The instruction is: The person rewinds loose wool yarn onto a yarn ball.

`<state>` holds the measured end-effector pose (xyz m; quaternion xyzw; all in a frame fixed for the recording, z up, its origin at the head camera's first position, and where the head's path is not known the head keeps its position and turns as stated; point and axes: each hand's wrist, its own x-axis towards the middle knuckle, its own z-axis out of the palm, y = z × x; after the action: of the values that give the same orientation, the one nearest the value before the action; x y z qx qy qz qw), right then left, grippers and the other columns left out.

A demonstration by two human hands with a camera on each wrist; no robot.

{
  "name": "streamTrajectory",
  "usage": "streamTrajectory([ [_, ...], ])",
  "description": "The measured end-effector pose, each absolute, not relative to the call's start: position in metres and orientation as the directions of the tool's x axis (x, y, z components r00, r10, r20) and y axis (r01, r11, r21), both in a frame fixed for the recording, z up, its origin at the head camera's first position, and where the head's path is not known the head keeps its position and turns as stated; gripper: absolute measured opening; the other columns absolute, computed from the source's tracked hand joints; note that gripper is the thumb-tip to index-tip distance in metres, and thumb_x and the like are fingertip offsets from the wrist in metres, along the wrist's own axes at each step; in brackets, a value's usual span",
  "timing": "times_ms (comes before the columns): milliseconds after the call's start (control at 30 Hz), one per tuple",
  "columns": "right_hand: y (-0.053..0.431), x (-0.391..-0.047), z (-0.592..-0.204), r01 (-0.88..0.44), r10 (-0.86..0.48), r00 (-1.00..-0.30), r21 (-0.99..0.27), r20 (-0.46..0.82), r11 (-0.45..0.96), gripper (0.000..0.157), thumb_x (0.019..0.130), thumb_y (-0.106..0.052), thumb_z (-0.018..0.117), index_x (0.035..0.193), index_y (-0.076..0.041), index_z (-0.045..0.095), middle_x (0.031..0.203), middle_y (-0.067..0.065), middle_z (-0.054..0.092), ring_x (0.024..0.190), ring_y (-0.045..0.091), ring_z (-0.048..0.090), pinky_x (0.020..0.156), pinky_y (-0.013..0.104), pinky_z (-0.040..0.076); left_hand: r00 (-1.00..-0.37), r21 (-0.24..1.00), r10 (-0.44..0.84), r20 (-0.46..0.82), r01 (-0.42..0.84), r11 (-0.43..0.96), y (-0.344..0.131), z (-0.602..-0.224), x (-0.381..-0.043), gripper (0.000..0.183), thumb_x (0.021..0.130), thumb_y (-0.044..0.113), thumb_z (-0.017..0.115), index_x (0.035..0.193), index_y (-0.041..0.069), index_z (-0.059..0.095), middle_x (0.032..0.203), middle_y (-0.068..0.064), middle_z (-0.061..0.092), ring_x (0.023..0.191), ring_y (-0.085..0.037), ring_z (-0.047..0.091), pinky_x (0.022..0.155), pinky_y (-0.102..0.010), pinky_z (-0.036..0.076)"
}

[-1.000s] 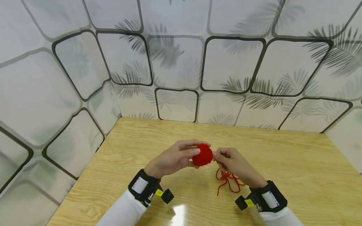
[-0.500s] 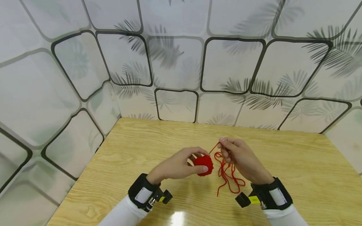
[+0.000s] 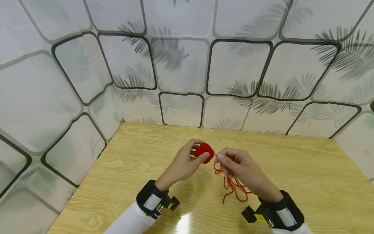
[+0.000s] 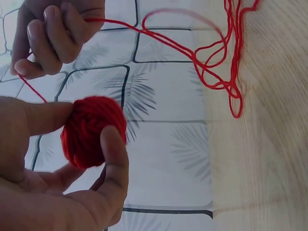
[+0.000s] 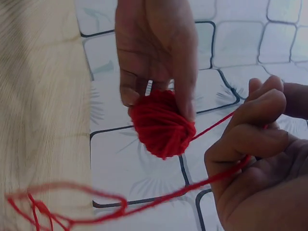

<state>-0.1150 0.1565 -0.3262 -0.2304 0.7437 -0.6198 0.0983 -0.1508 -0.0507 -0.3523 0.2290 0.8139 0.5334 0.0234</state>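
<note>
A small red ball of yarn (image 3: 203, 152) is held up over the table by my left hand (image 3: 185, 161), thumb on one side and fingers on the other. The wound strands of the yarn ball (image 5: 161, 125) show clearly in the right wrist view. Close by on its right, my right hand (image 3: 241, 165) pinches the yarn strand (image 4: 32, 88) that runs taut from the ball. That strand passes through the curled fingers of the right hand (image 4: 55, 41) and comes out toward a loose tangle of red yarn (image 3: 232, 187) on the table below.
The light wooden table (image 3: 152, 139) extends around both hands. Behind it and to the left stands a pale wall covering (image 3: 181, 71) with dark outlines and leaf prints. Each wrist wears a black strap with a small camera.
The left hand has turned and lifted the ball, ending slightly farther back and left. The right hand swung up and away with the strand, then came back down beside the ball.
</note>
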Motion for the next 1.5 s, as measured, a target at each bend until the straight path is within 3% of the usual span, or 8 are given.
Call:
streamTrajectory([
  [100,0.15,-0.111,-0.329,-0.284,-0.538,-0.827,-0.947,0.163,0.149,0.022,0.097,-0.024,0.046,0.097,-0.006,0.058,0.068,0.011,0.047,0.054,0.019,0.044,0.044,0.033,0.039,-0.917,0.936,0.343,0.204,0.285,0.205,-0.049,-0.352,-0.152,0.045,0.091,0.032,0.056,0.128,0.01,0.044,0.114,-0.01,0.055,0.091,-0.021,0.058,0.074,-0.031,0.048],
  [200,0.145,-0.108,-0.333,-0.324,-0.603,-0.778,-0.935,0.174,0.148,0.019,0.097,-0.022,0.045,0.097,-0.008,0.058,0.068,0.009,0.049,0.055,0.018,0.046,0.046,0.033,0.042,-0.929,0.984,0.326,0.173,0.175,-0.023,-0.049,-0.349,-0.153,0.046,0.091,0.029,0.057,0.129,0.007,0.043,0.115,-0.014,0.056,0.095,-0.026,0.059,0.08,-0.035,0.048],
  [333,0.141,-0.107,-0.341,-0.332,-0.651,-0.741,-0.932,0.164,0.143,0.02,0.098,-0.021,0.043,0.097,-0.009,0.058,0.068,0.008,0.05,0.054,0.016,0.046,0.047,0.034,0.044,-0.921,0.953,0.369,0.126,0.008,-0.304,-0.052,-0.345,-0.152,0.051,0.09,0.03,0.058,0.13,0.005,0.04,0.122,-0.018,0.054,0.102,-0.027,0.056,0.089,-0.038,0.044],
  [567,0.143,-0.116,-0.357,-0.242,-0.649,-0.759,-0.948,0.054,0.204,0.025,0.097,-0.029,0.044,0.098,-0.008,0.059,0.071,0.01,0.053,0.057,0.017,0.049,0.052,0.036,0.048,-0.853,0.875,0.512,0.099,-0.17,-0.453,-0.056,-0.338,-0.15,0.054,0.09,0.032,0.057,0.13,-0.001,0.042,0.129,-0.017,0.047,0.099,-0.022,0.054,0.09,-0.032,0.041],
  [833,0.157,-0.128,-0.364,-0.109,-0.469,-0.883,-0.969,-0.008,0.222,0.03,0.094,-0.031,0.05,0.099,-0.002,0.057,0.073,0.015,0.046,0.06,0.015,0.042,0.051,0.029,0.037,-0.732,0.92,0.679,0.059,-0.224,-0.321,-0.062,-0.336,-0.143,0.049,0.091,0.026,0.057,0.129,-0.002,0.045,0.127,-0.017,0.049,0.104,-0.023,0.054,0.086,-0.032,0.043],
  [1033,0.161,-0.131,-0.354,-0.109,-0.352,-0.936,-0.969,0.025,0.22,0.034,0.092,-0.037,0.053,0.091,-0.003,0.056,0.068,0.012,0.041,0.056,0.017,0.037,0.049,0.03,0.033,-0.69,0.999,0.722,0.049,0.038,-0.031,-0.06,-0.336,-0.138,0.037,0.091,0.027,0.058,0.124,0.011,0.053,0.118,-0.01,0.055,0.096,-0.025,0.057,0.076,-0.037,0.047],
  [1267,0.162,-0.128,-0.335,-0.147,-0.332,-0.941,-0.965,0.069,0.216,0.035,0.092,-0.039,0.053,0.088,-0.005,0.056,0.065,0.012,0.039,0.055,0.02,0.037,0.05,0.031,0.035,-0.732,0.935,0.677,0.076,0.288,0.206,-0.056,-0.339,-0.135,0.033,0.089,0.035,0.058,0.119,0.021,0.053,0.103,-0.002,0.058,0.086,-0.019,0.059,0.072,-0.034,0.049],
  [1500,0.161,-0.119,-0.326,-0.196,-0.362,-0.925,-0.961,0.115,0.194,0.032,0.093,-0.035,0.051,0.095,-0.003,0.057,0.068,0.013,0.04,0.056,0.022,0.04,0.051,0.033,0.038,-0.833,0.91,0.548,0.081,0.286,0.301,-0.054,-0.349,-0.139,0.036,0.088,0.04,0.058,0.118,0.021,0.053,0.103,0.001,0.057,0.089,-0.017,0.057,0.068,-0.031,0.05],
])
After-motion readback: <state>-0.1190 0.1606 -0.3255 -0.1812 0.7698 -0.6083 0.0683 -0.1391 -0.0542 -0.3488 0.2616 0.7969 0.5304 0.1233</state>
